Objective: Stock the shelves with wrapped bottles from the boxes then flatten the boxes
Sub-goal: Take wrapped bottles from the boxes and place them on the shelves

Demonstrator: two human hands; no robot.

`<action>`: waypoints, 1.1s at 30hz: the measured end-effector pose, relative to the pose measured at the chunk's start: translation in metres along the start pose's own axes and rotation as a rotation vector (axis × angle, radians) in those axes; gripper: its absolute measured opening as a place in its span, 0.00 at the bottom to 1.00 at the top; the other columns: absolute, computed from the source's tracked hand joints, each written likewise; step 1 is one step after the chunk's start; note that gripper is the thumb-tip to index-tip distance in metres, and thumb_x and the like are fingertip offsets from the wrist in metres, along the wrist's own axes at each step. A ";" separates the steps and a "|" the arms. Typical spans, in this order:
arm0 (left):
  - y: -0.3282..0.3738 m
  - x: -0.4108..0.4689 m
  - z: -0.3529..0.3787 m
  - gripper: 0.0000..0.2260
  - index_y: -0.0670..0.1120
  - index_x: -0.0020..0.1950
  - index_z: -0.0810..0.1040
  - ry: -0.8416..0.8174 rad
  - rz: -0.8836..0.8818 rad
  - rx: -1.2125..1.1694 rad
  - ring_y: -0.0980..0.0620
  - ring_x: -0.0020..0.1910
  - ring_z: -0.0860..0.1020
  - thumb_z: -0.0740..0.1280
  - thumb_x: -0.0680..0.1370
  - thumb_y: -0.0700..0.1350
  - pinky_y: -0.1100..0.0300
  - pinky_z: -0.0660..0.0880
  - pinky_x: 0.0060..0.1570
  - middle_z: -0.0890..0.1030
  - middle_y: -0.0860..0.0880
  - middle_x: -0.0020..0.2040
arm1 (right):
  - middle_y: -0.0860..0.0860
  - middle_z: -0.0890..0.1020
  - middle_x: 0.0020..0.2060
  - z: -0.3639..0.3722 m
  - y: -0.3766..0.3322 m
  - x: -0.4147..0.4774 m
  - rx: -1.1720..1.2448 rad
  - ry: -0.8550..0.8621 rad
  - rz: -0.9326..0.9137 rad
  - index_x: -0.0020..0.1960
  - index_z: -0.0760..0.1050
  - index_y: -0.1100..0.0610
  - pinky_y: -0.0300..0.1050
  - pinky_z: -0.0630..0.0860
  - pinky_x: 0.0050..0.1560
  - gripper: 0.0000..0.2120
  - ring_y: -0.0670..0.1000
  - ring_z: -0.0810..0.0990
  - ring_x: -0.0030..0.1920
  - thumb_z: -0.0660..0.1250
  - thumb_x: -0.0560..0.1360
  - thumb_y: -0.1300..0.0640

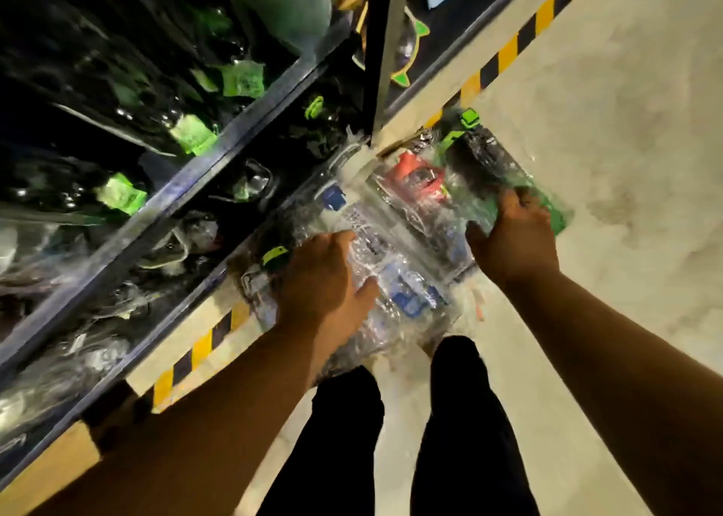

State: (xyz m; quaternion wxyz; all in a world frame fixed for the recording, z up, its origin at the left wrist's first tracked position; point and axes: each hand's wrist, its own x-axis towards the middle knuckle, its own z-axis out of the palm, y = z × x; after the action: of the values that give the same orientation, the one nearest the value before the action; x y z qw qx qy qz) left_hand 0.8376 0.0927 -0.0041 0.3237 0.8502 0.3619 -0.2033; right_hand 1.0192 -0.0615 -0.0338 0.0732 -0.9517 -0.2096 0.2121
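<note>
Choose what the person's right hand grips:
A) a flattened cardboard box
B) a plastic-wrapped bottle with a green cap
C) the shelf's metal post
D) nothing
B: the right hand curls its fingers round the plastic-wrapped bottle, whose green cap points toward the shelf.

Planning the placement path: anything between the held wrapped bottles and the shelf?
Left hand and right hand hold the wrapped bottles. Between them and the shelf stands the upright post, close to the bundle's far end; stocked bottles crowd its tiers.
</note>
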 end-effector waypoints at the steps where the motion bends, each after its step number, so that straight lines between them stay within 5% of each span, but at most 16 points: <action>1: 0.002 0.006 0.010 0.28 0.48 0.71 0.71 0.048 0.018 0.004 0.38 0.62 0.75 0.73 0.74 0.54 0.45 0.73 0.60 0.75 0.42 0.66 | 0.65 0.70 0.65 0.002 0.011 0.017 -0.032 0.003 0.024 0.72 0.67 0.62 0.59 0.71 0.60 0.30 0.69 0.71 0.61 0.70 0.74 0.52; 4: 0.014 0.022 0.036 0.25 0.45 0.65 0.77 0.172 0.011 -0.005 0.36 0.58 0.77 0.74 0.71 0.52 0.49 0.71 0.57 0.78 0.41 0.62 | 0.60 0.67 0.69 0.006 0.038 0.059 -0.120 0.024 0.034 0.75 0.63 0.56 0.58 0.68 0.62 0.33 0.65 0.68 0.65 0.68 0.74 0.48; 8: 0.032 0.034 0.061 0.25 0.42 0.60 0.78 0.348 0.036 -0.005 0.33 0.56 0.77 0.66 0.69 0.56 0.42 0.74 0.56 0.78 0.38 0.59 | 0.61 0.66 0.69 0.021 0.058 0.086 -0.155 -0.069 -0.006 0.77 0.57 0.57 0.58 0.70 0.60 0.37 0.65 0.69 0.64 0.68 0.74 0.45; 17: 0.072 0.041 0.080 0.25 0.48 0.63 0.75 0.363 -0.170 -0.058 0.36 0.68 0.69 0.68 0.69 0.56 0.41 0.64 0.64 0.74 0.42 0.67 | 0.61 0.64 0.70 0.036 0.073 0.110 -0.178 -0.159 -0.046 0.79 0.48 0.54 0.59 0.67 0.63 0.47 0.63 0.66 0.66 0.69 0.71 0.38; 25: 0.092 0.050 0.082 0.24 0.47 0.63 0.77 0.423 -0.162 -0.125 0.38 0.68 0.67 0.67 0.69 0.54 0.45 0.61 0.63 0.73 0.43 0.67 | 0.59 0.74 0.62 0.026 0.074 0.119 -0.110 -0.197 -0.087 0.73 0.57 0.52 0.57 0.72 0.56 0.42 0.62 0.71 0.61 0.75 0.68 0.42; 30: 0.094 0.047 0.078 0.22 0.45 0.62 0.76 0.479 -0.103 -0.169 0.40 0.64 0.71 0.64 0.72 0.54 0.46 0.66 0.58 0.75 0.42 0.64 | 0.58 0.74 0.64 -0.005 0.070 0.093 0.121 -0.190 -0.054 0.75 0.58 0.52 0.54 0.73 0.59 0.44 0.61 0.72 0.63 0.76 0.66 0.43; 33: 0.093 0.043 0.069 0.20 0.42 0.65 0.74 0.463 -0.078 -0.464 0.47 0.59 0.74 0.63 0.79 0.55 0.53 0.78 0.51 0.73 0.40 0.63 | 0.52 0.78 0.61 -0.019 0.055 0.064 0.413 -0.205 -0.018 0.72 0.60 0.48 0.55 0.77 0.57 0.43 0.56 0.78 0.57 0.77 0.63 0.42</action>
State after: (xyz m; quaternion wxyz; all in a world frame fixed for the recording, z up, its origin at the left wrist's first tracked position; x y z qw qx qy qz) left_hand 0.9276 0.0166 -0.0402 0.4100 0.7629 0.4949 0.0710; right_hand 1.1004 -0.0846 -0.0531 0.2464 -0.8881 -0.1765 0.3455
